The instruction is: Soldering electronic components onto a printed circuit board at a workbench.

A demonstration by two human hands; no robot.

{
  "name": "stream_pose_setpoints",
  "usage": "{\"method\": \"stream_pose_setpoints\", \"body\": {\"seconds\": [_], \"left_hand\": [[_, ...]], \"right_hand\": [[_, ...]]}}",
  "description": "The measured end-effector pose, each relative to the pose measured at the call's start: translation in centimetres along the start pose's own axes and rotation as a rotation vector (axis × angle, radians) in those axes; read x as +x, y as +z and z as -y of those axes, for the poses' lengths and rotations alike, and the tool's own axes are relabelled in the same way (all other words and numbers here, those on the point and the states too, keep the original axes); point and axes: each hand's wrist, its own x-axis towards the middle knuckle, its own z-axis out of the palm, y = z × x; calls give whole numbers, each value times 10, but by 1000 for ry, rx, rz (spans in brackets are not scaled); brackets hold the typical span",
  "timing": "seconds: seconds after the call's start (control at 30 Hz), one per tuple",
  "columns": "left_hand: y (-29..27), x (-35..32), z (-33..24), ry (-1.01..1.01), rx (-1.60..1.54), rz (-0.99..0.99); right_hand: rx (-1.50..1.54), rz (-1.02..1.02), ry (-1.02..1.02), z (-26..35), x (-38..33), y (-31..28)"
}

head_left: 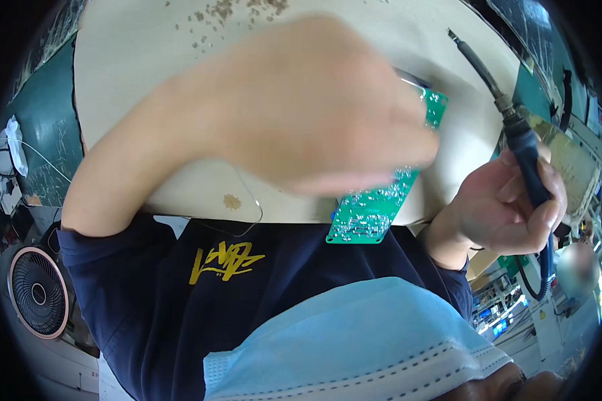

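My right hand point(512, 204) is wrapped round the dark blue handle of a soldering iron point(525, 150). The iron points up and away, its tip off to the right of a green circuit board point(368, 210). Solder joints cover the board's visible face, and its near end reaches the table's front edge. Over the board's middle, my left hand point(334, 113) is blurred, with its fingers curled together. Whatever sits in those fingers is hidden. From under this hand a thin wire point(257, 200) loops down toward the table's front edge.
Small brown bits point(224, 10) lie scattered on the pale tabletop point(134, 53) at the far side. A brown stain point(231, 201) marks the near side. A round fan point(39, 294) stands at the left. A blurred person point(577, 267) is in the right background.
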Motion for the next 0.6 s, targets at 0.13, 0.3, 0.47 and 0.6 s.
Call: {"method": "stream_pose_setpoints", "body": {"seconds": [0.13, 0.3, 0.47, 0.6], "left_hand": [[29, 0, -40, 66, 56, 257], [36, -4, -49, 45, 144, 230], [28, 1, -38, 4, 50, 169], [19, -4, -20, 37, 139, 72]], "right_hand": [[-67, -90, -15, 14, 2, -2], [147, -184, -84, 29, -12, 3], [-3, -148, -191, 20, -50, -3], [-5, -150, -255, 17, -71, -10]]}}
